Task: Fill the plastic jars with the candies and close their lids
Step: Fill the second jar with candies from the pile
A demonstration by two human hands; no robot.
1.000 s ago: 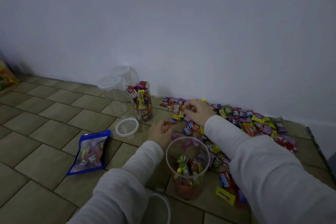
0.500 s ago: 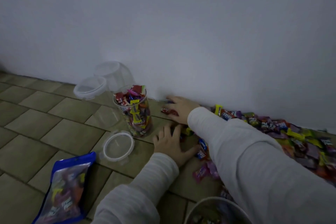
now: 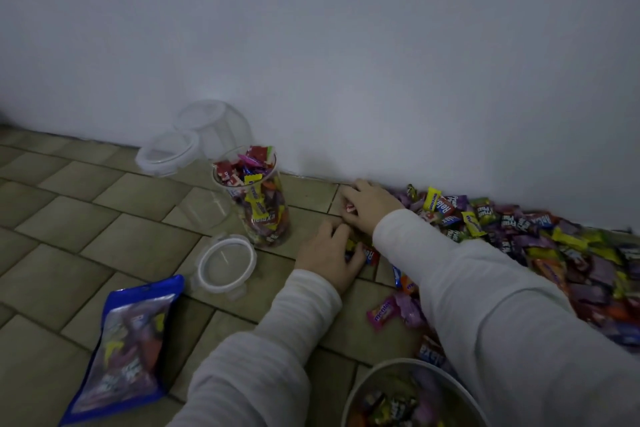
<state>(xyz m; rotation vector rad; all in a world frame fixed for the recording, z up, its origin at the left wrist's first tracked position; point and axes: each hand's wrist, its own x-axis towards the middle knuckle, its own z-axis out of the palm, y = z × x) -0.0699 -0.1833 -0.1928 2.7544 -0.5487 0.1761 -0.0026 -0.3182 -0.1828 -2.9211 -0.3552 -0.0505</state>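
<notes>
By the wall, my right hand [image 3: 369,206] and left hand [image 3: 327,255] curl over loose candies [image 3: 512,225], gathering a handful for the open jar [image 3: 408,395] nearest me; the full jar [image 3: 258,198] waits lidless.

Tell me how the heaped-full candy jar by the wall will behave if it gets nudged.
The full jar is tall and narrow, so it probably tips rather than slides. It has no lid on and candies heap above its rim, so some would likely spill. Packed full, it is likely heavy for its size.
</notes>
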